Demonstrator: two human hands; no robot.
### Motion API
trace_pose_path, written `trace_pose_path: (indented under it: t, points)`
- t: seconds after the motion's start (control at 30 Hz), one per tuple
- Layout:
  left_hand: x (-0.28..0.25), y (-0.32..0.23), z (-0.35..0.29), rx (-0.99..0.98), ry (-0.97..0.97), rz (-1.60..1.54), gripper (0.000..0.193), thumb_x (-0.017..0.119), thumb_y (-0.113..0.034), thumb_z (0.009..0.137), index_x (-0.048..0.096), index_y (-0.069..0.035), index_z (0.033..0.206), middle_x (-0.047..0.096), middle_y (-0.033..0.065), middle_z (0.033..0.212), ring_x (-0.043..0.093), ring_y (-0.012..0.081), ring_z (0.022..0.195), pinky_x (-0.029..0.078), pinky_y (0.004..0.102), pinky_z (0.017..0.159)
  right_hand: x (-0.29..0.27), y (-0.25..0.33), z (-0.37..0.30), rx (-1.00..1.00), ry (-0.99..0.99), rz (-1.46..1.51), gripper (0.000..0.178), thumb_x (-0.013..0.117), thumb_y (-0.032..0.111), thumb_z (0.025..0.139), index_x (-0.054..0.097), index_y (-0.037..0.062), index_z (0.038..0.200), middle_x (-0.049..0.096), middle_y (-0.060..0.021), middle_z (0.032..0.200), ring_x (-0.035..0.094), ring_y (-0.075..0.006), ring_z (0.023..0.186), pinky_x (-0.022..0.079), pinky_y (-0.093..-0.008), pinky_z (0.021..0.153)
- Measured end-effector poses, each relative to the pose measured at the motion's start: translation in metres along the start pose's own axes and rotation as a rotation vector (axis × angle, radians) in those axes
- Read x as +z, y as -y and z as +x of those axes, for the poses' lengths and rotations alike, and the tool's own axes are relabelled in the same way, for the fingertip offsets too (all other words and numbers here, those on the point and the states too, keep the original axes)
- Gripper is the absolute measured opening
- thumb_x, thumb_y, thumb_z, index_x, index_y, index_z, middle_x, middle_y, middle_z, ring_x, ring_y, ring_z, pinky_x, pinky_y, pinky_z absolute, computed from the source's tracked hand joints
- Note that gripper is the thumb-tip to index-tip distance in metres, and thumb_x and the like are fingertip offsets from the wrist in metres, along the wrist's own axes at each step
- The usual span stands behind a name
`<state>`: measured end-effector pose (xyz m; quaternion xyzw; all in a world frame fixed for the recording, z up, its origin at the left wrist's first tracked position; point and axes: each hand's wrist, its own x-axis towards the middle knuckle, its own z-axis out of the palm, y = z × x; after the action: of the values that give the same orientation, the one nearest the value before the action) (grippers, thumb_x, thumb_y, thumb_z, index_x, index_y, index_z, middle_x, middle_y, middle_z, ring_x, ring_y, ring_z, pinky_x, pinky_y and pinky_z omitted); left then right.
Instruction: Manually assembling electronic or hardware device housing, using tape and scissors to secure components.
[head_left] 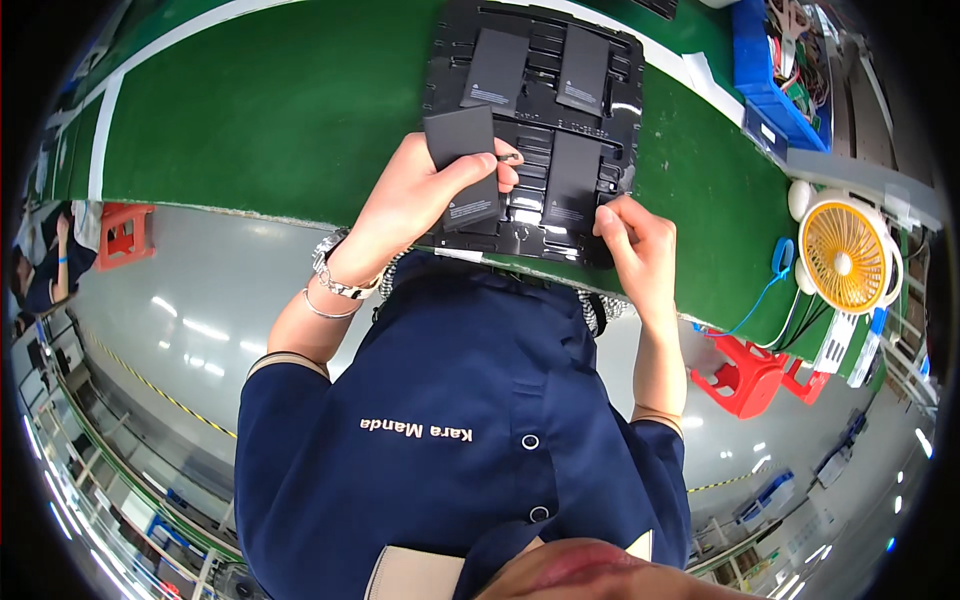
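Observation:
My left hand (pixel 430 185) grips a flat black battery pack (pixel 458 135) over the near left part of a black plastic tray (pixel 625 120). The thumb lies across its face, and a short dark lead (pixel 511 157) sticks out by the fingertips. Below the thumb shows a printed black end (pixel 472 208); whether it belongs to this pack or to another beneath, I cannot tell. My right hand (pixel 638 240) is closed at the tray's near right edge, beside a pack (pixel 573 178) lying in the tray. What its fingertips pinch is hidden.
Two more packs, one left (pixel 496 70) and one right (pixel 583 68), lie in the tray's far row. The green table (pixel 250 110) carries a blue bin (pixel 775 95) of tools and cables at far right. A yellow-and-white fan (pixel 845 255) and blue cable (pixel 765 300) are at right.

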<state>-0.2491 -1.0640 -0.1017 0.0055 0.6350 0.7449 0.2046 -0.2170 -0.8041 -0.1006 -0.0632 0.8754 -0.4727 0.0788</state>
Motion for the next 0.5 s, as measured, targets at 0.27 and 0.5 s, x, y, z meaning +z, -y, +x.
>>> trace_pose_path:
  t: [0.27,0.5]
  points:
    - [0.002,0.000,0.001,-0.006,0.003,-0.010,0.021,0.056,-0.008,0.095,0.067,0.004,0.106,0.071,0.0092,0.096,0.067,0.0159,0.088,0.052,0.0293,0.083,-0.021,-0.036,-0.005,0.143,-0.133,-0.028,0.027,0.062,0.021,0.094,0.064,0.0002,0.076,0.036,0.0010,0.050,0.030,-0.0048,0.051,0.025,-0.0276,0.048]
    - [0.005,-0.003,-0.001,0.106,-0.166,0.563,0.032,0.065,-0.010,0.089,0.063,-0.002,0.120,0.067,0.0050,0.100,0.062,0.0088,0.085,0.051,0.0256,0.076,-0.061,-0.075,0.026,0.191,-0.211,-0.222,0.035,0.059,0.028,0.095,0.065,-0.0002,0.075,0.050,-0.0056,0.052,0.042,-0.0133,0.047,0.034,-0.0322,0.049]
